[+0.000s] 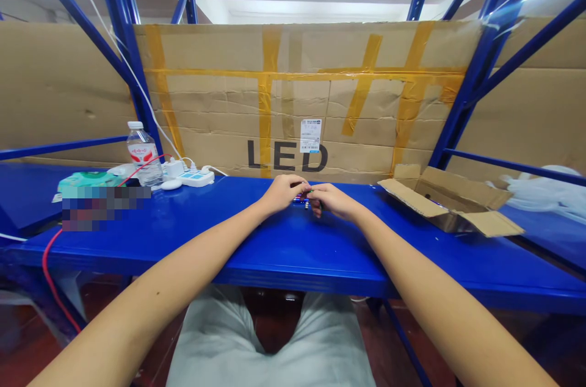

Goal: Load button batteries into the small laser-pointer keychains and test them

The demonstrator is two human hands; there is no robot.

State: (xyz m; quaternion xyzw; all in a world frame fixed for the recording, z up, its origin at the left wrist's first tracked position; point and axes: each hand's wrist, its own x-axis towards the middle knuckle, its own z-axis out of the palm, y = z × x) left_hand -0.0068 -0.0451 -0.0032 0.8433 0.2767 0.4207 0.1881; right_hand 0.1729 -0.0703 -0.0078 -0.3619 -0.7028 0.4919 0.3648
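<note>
Near the back of the blue table (pixel 284 240), my two hands meet almost fingertip to fingertip. My left hand (pixel 284 193) is closed, its thumb and fingers pinched together. Fingers of my right hand (pixel 333 199) are also closed, bent down toward the tabletop. Between and under the fingertips show small shiny parts (pixel 300 198) with bits of blue and red, plus a speck of green. They are too small and too covered to name. A tiny metallic piece shows just below them, by the right fingers.
An open cardboard box (pixel 451 199) stands to the right. At left are a water bottle (pixel 143 158), a white power strip (pixel 198 177), a green packet (pixel 89 180) and a red cable (pixel 47 265). Behind stands a large taped cardboard sheet (pixel 220 112) between blue rack posts.
</note>
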